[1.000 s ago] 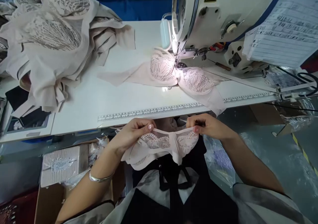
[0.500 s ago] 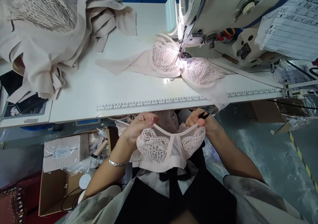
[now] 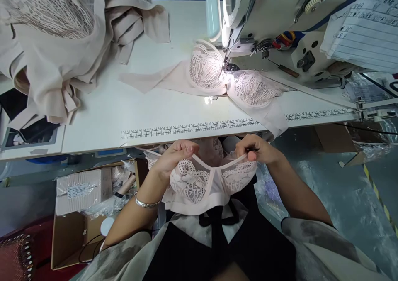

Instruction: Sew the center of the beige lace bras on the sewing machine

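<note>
A pale pink lace bra [image 3: 190,185] hangs between my two hands, below the table's front edge. My left hand [image 3: 178,154] is closed on the top edge of one cup. On the other cup's top edge my right hand [image 3: 255,149] is closed too, with a bit of black thread snips [image 3: 252,150] showing at its fingers; the rest of the snips is hidden. A second lace bra [image 3: 255,88] lies on the table, its middle under the needle of the lit sewing machine [image 3: 280,7].
Beige fabric and lace pieces [image 3: 59,57] are heaped on the left of the white table [image 3: 102,111]. A printed ruler [image 3: 186,128] runs along its front edge. An open cardboard box [image 3: 65,243] stands below left. A screwdriver [image 3: 287,70] lies beside the machine.
My right hand has turned, so the snips' dark blades that stuck out before are now mostly out of sight. The held bra has shifted slightly; the bra under the needle stays put.
</note>
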Tool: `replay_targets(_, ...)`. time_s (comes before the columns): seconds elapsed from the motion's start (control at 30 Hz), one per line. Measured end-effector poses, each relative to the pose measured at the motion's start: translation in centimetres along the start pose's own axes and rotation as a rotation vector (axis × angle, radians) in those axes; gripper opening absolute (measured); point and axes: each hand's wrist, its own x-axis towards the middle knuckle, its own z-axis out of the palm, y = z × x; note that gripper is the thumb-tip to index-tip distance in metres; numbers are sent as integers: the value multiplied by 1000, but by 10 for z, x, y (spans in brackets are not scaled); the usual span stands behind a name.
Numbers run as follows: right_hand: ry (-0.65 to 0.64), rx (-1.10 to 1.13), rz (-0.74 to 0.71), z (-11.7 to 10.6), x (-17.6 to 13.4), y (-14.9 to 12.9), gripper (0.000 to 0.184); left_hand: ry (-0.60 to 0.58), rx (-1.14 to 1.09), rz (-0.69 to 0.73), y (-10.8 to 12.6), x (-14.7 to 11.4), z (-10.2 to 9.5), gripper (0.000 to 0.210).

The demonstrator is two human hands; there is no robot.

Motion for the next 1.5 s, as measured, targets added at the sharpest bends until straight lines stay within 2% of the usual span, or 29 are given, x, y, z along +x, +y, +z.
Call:
replay_targets(0.1, -76, -263, 126, 2, 4, -13, 64, -20, 16, -12, 0, 8, 8, 68)
replay_targets(0.13, -112, -318, 140, 5, 6, -17, 61, -30, 18, -18, 0, 11, 10, 68)
replay_targets(0.23, -188, -385, 108, 15, 5, -29, 37, -10, 57, 29, 5, 25, 14, 64)
replay_targets(0.3, -164, -308, 16, 16, -7, -41, 29, 40, 203, 168, 13, 32, 14, 52)
replay_targets(0.4, -66, -135, -188, 12, -37, -65, 30, 138, 590, 531, 27, 32, 21, 24)
replay_targets(0.43, -17, -154, -221, 11, -46, -74, 31, 166, 709, 634, 30, 28, 26, 19)
replay_targets(0.5, 63, -352, -163, 13, -58, -87, 27, 186, 891, 742, 30, 18, 41, 8)
replay_targets(0.6, 166, -730, 44, 26, -53, -88, 17, 119, 1106, 719, 15, 5, 62, 6)
replay_targets(0.67, 204, -847, 109, 37, -42, -76, 14, 127, 1225, 735, -2, 2, 68, 14)
replay_targets(0.73, 239, -875, 87, 45, -32, -58, 14, 209, 1312, 766, -17, 3, 68, 19)
replay_targets(0.83, 270, -861, 1, 52, -27, -36, 18, 302, 1353, 756, -30, 8, 61, 15)
replay_targets(1.0, 307, -899, -163, 54, -30, -19, 27, 235, 1233, 643, -28, 13, 48, 10)
replay_targets(1.13, 304, -949, -207, 54, -32, -11, 27, 183, 1125, 505, -26, 16, 44, 9)
replay_targets(1.2, 352, -1011, -197, 54, -33, -8, 21, 228, 1133, 533, -28, 16, 44, 7)
replay_targets(1.37, 623, -1347, -232, 50, -35, -2, 15, 388, 1134, 657, -32, 15, 48, 5)
replay_targets(1.43, 621, -1433, -230, 47, -35, -1, 22, 394, 1105, 670, -32, 15, 50, 5)
replay_targets(1.5, 528, -1398, -200, 43, -35, -2, 30, 386, 1055, 660, -29, 14, 50, 3)
